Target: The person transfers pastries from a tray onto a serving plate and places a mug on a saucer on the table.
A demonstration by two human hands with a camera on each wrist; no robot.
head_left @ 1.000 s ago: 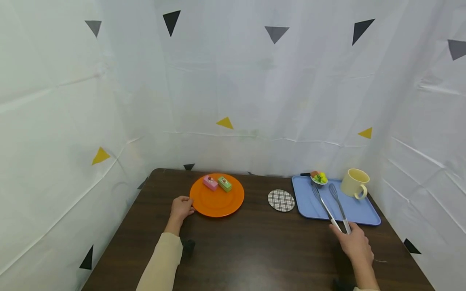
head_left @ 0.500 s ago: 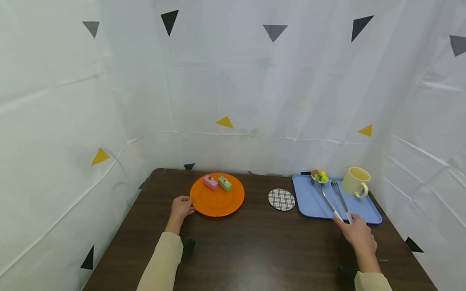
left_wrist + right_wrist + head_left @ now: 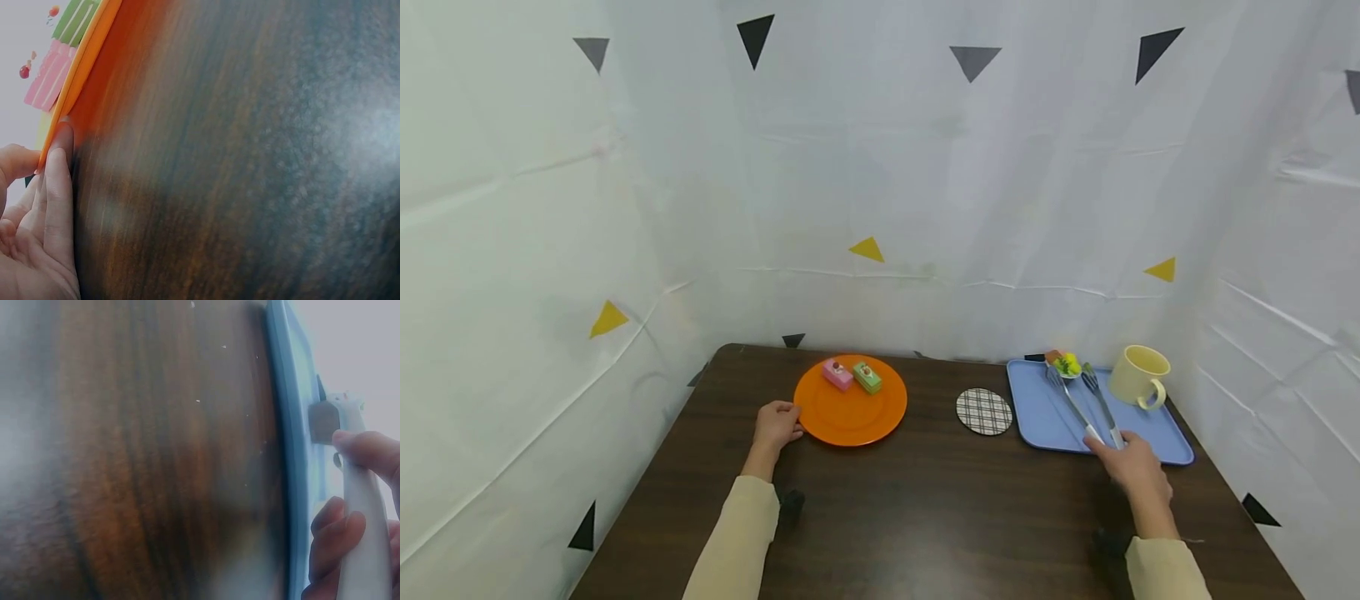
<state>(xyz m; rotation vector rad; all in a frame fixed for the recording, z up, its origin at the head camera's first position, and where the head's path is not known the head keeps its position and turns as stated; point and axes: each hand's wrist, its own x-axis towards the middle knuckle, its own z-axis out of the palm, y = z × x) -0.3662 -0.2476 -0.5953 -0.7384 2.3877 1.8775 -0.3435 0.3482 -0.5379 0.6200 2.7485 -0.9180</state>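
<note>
In the head view, my right hand (image 3: 1135,471) holds a pair of tongs (image 3: 1103,407) by their white handles, spread over the blue tray (image 3: 1036,421). The tong tips stand on either side of a small bowl's yellow and green food pieces (image 3: 1067,364); whether they touch is too small to tell. The right wrist view shows thumb and fingers around a white handle (image 3: 364,531). On the left, my left hand (image 3: 777,425) pinches the rim of an orange plate (image 3: 850,425), thumb above and fingers beneath. A pink cake (image 3: 837,374) and a green cake (image 3: 868,377) lie on it.
A yellow mug (image 3: 1138,375) stands at the tray's back right. Between plate and tray lies a round checked coaster (image 3: 984,412). The dark wooden table (image 3: 925,508) is bordered by white sheeting (image 3: 910,167) at the back and sides.
My right hand has moved slightly forward with the tongs, whose tips have come closer together around the food pieces. The left hand stays at the plate rim.
</note>
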